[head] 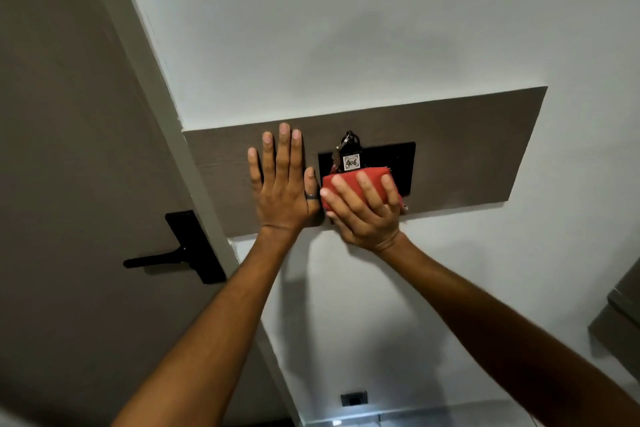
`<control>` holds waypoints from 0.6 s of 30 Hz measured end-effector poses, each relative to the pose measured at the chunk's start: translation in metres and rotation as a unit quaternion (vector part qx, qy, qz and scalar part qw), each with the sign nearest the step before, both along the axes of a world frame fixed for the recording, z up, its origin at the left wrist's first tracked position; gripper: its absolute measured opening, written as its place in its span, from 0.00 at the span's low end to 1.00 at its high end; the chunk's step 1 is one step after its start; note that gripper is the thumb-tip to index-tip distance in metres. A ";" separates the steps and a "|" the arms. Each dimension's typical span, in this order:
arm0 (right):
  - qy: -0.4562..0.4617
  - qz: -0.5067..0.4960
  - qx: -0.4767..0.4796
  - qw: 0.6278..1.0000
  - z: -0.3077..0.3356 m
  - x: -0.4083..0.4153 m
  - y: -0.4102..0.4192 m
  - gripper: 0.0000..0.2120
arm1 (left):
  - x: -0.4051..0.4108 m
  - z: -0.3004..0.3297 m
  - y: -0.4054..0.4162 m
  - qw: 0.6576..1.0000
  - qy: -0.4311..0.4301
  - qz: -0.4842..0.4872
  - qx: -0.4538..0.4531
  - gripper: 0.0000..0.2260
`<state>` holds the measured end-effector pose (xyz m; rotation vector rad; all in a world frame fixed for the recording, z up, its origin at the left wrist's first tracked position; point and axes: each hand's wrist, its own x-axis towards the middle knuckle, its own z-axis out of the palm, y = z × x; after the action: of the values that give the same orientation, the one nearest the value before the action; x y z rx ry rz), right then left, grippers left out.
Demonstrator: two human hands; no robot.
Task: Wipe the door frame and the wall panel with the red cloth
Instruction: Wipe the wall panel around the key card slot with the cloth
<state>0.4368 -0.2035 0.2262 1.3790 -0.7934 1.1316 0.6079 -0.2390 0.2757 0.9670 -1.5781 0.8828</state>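
Note:
A brown wood-grain wall panel [467, 146] is fixed to the white wall, right of the pale door frame [173, 104]. My left hand [282, 184] lies flat on the panel's left part, fingers spread, a ring on the thumb. My right hand [363, 210] presses a folded red cloth [349, 178] against the lower edge of a black switch plate [391, 161] set in the panel. A key with a tag marked 406 [350, 161] hangs just above the cloth.
The brown door [69, 149] fills the left side, with a black lever handle [173, 256] on a black plate. A small dark socket [353, 399] sits low on the wall. Brown furniture edges [620, 315] show at far right.

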 end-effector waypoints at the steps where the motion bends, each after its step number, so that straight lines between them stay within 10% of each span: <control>1: 0.063 -0.016 -0.003 0.998 -0.003 -0.009 -0.001 0.23 | 0.000 -0.001 0.001 1.000 -0.001 0.001 0.001 0.27; 6: -0.112 -0.015 0.012 0.994 -0.012 0.015 -0.001 0.20 | -0.001 0.003 0.002 1.000 -0.005 0.002 -0.001 0.27; 10: -0.031 0.008 0.037 0.999 -0.005 -0.013 0.003 0.22 | 0.000 0.000 0.002 1.000 -0.002 0.004 -0.002 0.27; 14: -0.227 0.008 0.055 0.972 0.004 0.032 0.005 0.22 | -0.002 0.002 0.004 1.000 0.007 -0.004 0.001 0.27; 18: -0.067 -0.005 0.038 0.997 0.007 0.002 0.008 0.21 | -0.002 0.000 0.004 1.000 0.005 -0.007 0.004 0.27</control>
<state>0.4387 -0.1953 0.2329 1.3711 -0.9472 1.2072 0.6059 -0.2348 0.2755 0.9631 -1.5795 0.8616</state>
